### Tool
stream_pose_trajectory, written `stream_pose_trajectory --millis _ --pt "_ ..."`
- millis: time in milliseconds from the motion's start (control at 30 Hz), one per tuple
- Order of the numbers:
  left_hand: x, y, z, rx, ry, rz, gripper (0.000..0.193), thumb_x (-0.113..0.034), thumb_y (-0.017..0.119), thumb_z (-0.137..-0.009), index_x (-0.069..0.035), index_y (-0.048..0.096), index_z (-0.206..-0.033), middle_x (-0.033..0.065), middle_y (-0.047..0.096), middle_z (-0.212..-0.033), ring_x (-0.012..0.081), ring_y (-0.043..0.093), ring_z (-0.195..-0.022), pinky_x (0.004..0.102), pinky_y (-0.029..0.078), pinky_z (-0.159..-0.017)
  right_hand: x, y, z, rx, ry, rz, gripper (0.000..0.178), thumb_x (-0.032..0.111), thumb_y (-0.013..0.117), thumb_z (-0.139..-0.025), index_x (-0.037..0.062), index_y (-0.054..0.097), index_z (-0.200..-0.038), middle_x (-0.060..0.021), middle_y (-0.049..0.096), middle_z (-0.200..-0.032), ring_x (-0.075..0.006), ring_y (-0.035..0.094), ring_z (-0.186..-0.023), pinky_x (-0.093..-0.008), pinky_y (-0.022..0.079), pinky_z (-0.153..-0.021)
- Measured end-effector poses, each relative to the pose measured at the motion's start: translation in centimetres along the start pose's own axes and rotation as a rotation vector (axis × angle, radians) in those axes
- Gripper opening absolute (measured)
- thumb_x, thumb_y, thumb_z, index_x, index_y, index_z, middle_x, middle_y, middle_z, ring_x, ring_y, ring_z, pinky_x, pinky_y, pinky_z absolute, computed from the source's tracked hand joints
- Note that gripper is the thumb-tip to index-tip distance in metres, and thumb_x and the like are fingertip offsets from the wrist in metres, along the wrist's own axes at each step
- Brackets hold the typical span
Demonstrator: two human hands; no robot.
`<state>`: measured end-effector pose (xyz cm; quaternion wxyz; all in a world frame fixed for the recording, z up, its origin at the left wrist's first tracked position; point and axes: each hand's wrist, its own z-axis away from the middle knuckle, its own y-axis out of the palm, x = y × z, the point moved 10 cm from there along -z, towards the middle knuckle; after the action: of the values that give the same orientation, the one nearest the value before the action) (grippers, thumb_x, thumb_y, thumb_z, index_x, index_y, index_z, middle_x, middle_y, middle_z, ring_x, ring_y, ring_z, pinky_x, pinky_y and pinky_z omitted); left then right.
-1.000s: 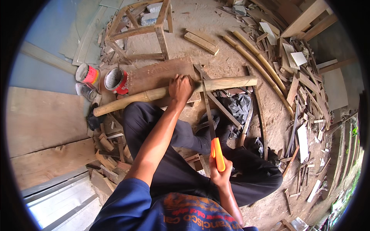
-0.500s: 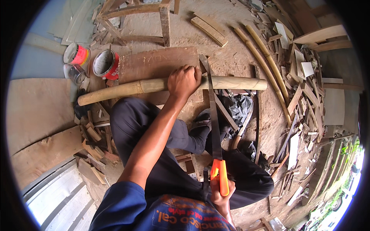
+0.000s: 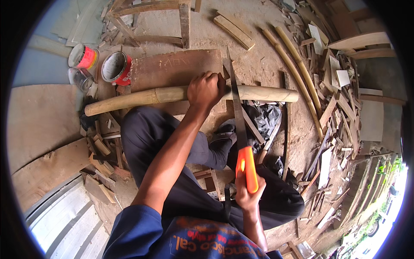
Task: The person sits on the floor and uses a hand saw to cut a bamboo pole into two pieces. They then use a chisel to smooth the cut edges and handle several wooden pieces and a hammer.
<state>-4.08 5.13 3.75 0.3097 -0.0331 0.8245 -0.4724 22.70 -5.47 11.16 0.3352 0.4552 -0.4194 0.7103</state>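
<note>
A thick bamboo pole point(image 3: 172, 95) lies crosswise in front of me over a brown wooden board point(image 3: 172, 69). My left hand point(image 3: 206, 90) is closed round the pole, right of its middle. Just right of that hand, the long dark blade of a handsaw point(image 3: 238, 116) crosses the bamboo, its tip pointing away from me. Its orange handle sits in my right hand point(image 3: 248, 192), whose fingers are wrapped round it. Whether the teeth have cut into the bamboo I cannot tell.
Two paint tins, one red point(image 3: 117, 68) and one pink-labelled point(image 3: 83, 56), stand at the far left. A wooden frame point(image 3: 184, 23) is beyond the board. Two thin bamboo poles point(image 3: 297, 64) lie at the right by heaped wood scraps point(image 3: 340, 103). Black plastic point(image 3: 264, 116) lies under the pole's right part.
My right hand has pushed the saw forward, away from me, so the handle is nearer the bamboo and the tip reaches farther past it. My left hand keeps its grip on the pole.
</note>
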Motion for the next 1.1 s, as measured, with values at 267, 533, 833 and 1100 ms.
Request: stream_pose_trajectory --millis 267,533,833,1100 --pt "-1.1 -0.7 0.7 -0.055 0.105 0.028 0.027 -0.022 0.058 -0.088 -0.005 0.065 -0.069 0.015 0.069 -0.081 0.0355 0.067 -0.068 0.0446 0.053 -0.064 0.7 -1.6 3.3 -0.11 0.031 -0.162 0.015 0.008 0.057 -0.087 -0.0038 0.059 -0.077 0.0017 0.051 -0.058 -0.0037 0.046 -0.054 -0.0233 0.039 -0.05" --pt "-0.6 -0.5 -0.6 -0.094 0.122 -0.009 0.02 -0.021 0.062 -0.085 -0.006 0.065 -0.072 0.0143 0.067 -0.081 0.0329 0.067 -0.075 0.0426 0.052 -0.073 -4.5 0.9 -4.3 -0.091 -0.046 -0.127 0.025 0.012 0.063 -0.096 -0.0016 0.059 -0.076 0.0038 0.048 -0.058 -0.0026 0.041 -0.056 -0.0265 0.034 -0.047" --pt "-2.5 -1.4 2.3 -0.159 0.207 -0.246 0.012 -0.022 0.062 -0.085 -0.011 0.062 -0.081 0.0061 0.059 -0.082 0.0253 0.06 -0.083 0.0423 0.042 -0.073 -4.4 -0.1 0.0 -0.071 -0.038 -0.086 0.018 0.011 0.067 -0.093 -0.0034 0.063 -0.083 0.0002 0.053 -0.059 -0.0035 0.046 -0.058 -0.0258 0.04 -0.05" --pt "-1.7 -0.7 1.2 -0.118 0.141 -0.186 0.014 -0.022 0.061 -0.085 -0.01 0.061 -0.077 0.0063 0.064 -0.083 0.027 0.063 -0.083 0.0464 0.046 -0.074 -2.2 -0.4 3.7 -0.034 -0.028 0.0 0.01 0.004 0.066 -0.088 -0.0034 0.062 -0.083 -0.0092 0.054 -0.056 -0.0076 0.049 -0.052 -0.0287 0.043 -0.05"
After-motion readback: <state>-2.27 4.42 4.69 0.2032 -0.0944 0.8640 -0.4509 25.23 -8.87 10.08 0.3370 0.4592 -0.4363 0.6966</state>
